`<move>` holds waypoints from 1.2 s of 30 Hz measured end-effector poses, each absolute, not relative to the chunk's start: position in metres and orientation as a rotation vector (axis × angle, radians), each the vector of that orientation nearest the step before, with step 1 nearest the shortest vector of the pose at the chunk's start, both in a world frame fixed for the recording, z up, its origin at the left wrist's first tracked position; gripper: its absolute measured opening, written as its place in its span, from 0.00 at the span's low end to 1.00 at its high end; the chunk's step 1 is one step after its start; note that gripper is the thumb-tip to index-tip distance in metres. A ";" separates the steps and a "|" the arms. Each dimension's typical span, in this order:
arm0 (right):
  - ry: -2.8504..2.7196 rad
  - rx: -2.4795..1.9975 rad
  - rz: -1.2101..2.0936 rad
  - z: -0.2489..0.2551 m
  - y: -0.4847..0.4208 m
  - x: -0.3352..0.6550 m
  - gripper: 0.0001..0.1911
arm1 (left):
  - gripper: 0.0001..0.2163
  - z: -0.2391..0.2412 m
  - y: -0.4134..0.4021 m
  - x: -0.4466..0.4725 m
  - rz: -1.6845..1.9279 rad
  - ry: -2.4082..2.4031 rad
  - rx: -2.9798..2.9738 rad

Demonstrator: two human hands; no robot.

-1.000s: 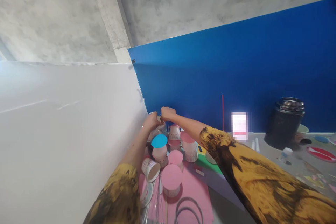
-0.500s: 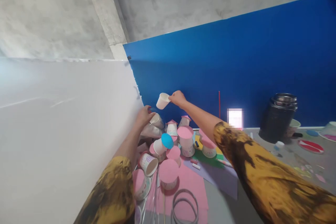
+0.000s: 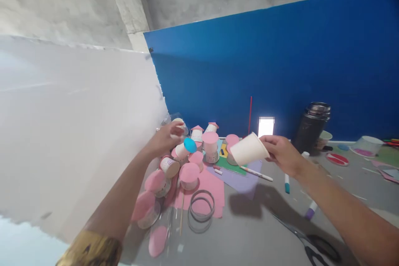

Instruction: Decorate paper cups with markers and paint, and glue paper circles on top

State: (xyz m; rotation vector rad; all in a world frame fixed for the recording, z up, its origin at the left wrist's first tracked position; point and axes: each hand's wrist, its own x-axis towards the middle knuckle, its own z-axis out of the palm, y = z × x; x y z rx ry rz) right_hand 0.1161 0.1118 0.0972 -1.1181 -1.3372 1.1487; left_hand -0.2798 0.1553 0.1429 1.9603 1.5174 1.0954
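A plain white paper cup (image 3: 249, 149) is tilted in the air over the table, its rim pinched by my right hand (image 3: 282, 153). My left hand (image 3: 168, 137) hovers above the back left corner with fingers partly spread, holding nothing visible. Just behind it lies a clear plastic sleeve with a white cup (image 3: 178, 121) in it. Below and right of that hand stand several decorated paper cups with pink paper discs (image 3: 189, 172) on them. One tipped cup carries a blue disc (image 3: 190, 145).
Pink paper (image 3: 210, 191), a purple sheet (image 3: 243, 181) and a grey coil (image 3: 201, 208) lie on the table. Scissors (image 3: 299, 232) and markers (image 3: 287, 183) are at the front right. A dark flask (image 3: 311, 129) stands near the blue partition (image 3: 264, 62); a white wall rises at left.
My right hand has brought the white paper cup from the back corner to the right and nearer. My left hand has drawn back slightly from the plastic sleeve. The view has shifted right and down.
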 end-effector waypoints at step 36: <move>-1.041 -1.153 1.241 0.010 0.092 0.163 0.21 | 0.45 0.047 0.123 -0.227 1.440 1.571 1.492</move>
